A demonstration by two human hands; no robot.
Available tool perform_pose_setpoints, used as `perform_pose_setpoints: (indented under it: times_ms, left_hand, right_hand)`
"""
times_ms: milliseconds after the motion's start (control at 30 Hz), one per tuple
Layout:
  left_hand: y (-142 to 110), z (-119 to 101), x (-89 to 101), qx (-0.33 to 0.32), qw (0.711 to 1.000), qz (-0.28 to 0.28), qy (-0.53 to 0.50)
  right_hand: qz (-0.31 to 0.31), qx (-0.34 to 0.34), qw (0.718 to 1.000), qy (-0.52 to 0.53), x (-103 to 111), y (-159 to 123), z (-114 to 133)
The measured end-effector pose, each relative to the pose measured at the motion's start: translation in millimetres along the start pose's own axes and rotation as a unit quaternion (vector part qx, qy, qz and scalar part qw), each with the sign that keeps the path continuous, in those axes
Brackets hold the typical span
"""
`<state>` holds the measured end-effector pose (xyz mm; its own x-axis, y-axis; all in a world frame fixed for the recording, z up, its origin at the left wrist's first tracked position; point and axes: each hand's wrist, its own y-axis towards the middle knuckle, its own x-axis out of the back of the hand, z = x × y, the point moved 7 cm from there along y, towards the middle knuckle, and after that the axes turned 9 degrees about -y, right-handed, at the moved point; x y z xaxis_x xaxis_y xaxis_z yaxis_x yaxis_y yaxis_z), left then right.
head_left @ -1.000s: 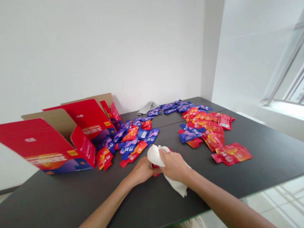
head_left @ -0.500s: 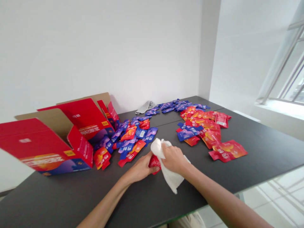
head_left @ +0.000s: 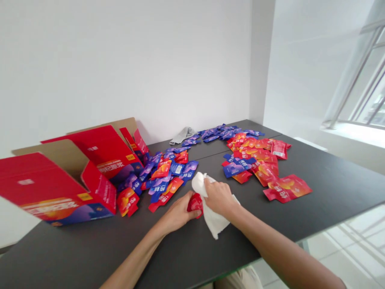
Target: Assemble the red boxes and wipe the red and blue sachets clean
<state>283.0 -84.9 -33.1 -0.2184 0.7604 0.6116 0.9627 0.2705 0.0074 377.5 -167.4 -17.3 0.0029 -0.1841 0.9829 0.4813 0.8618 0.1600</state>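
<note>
Near the front middle of the table, my left hand (head_left: 179, 214) is closed around a red pouch (head_left: 195, 204), its thumb on the near side. A white cloth (head_left: 215, 221) is bunched in my right hand (head_left: 221, 196), with one corner hanging down toward the tabletop. The cloth's bunched top meets the upper end of the pouch and hides it. Left of my hands lies a mixed heap of red and blue pouches (head_left: 161, 182). On the right, red pouches (head_left: 264, 164) overlap in a row, with a single red pouch (head_left: 288, 188) nearest me.
Two open red cardboard boxes, a front one (head_left: 57, 188) and a rear one (head_left: 105, 150), stand at the left. Blue pouches (head_left: 224, 132) and a grey cloth (head_left: 183, 135) lie along the back of the black table (head_left: 168, 257). A window (head_left: 369, 80) is at the right.
The white cloth has shifted slightly against the pouch, and its hanging corner has swung a little left and up. Both hands keep their holds. The whole view has moved slightly.
</note>
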Motion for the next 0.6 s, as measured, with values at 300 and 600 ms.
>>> perform_pose_setpoints:
  times_ms: [300,600]
  left_hand:
    - [4,-3,2.6,-0.019,1.0,-0.009,0.011]
    - [3,-2,1.8,-0.016,0.999,-0.02,-0.023]
  right_hand:
    - [0.013,0.051,0.999,0.01,-1,-3,-1]
    - [0.013,0.05,0.999,0.016,0,-3,3]
